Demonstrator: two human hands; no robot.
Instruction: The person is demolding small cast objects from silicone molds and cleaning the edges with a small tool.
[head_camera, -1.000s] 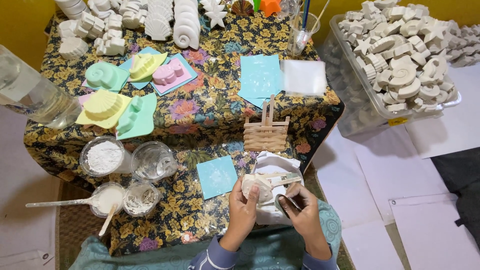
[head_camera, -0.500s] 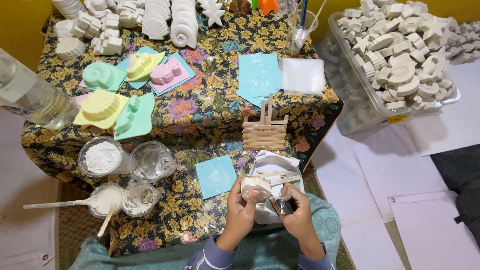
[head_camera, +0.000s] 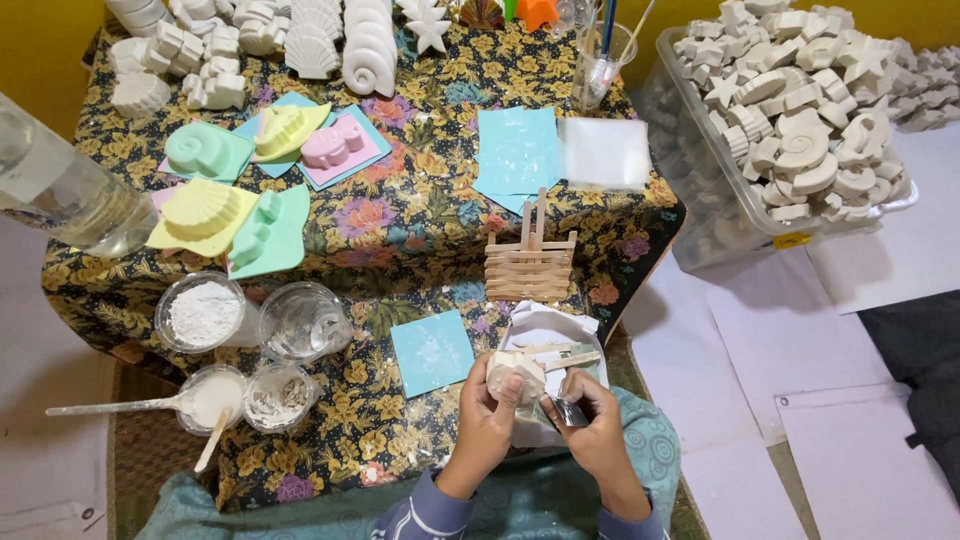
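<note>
I see the left hand (head_camera: 487, 418) with its fingers curled around a white plaster cast (head_camera: 514, 374), held just above the near edge of the table (head_camera: 420, 225). The right hand (head_camera: 597, 430) sits close beside it, fingers pinched on a small metal blade (head_camera: 570, 412) whose tip is near the underside of the cast. Directly behind both hands lies a white bag (head_camera: 545, 328) with a wooden stick (head_camera: 556, 351) resting across it. A blue tile (head_camera: 432, 351) lies flat just left of the hands. Beyond the bag stands a small wooden easel (head_camera: 530, 262), upright. To the far left I note a cup of white powder (head_camera: 203, 313), an emptied clear cup (head_camera: 302, 320), and two smaller cups (head_camera: 250, 397) holding paste and scrapings, one with a spoon (head_camera: 115, 406) in it. Coloured moulds (head_camera: 255, 185) lie on the far left of the table, white casts (head_camera: 300, 35) stacked behind them. A clear bin (head_camera: 700, 215) of plaster shapes stands on the floor to the right.
</note>
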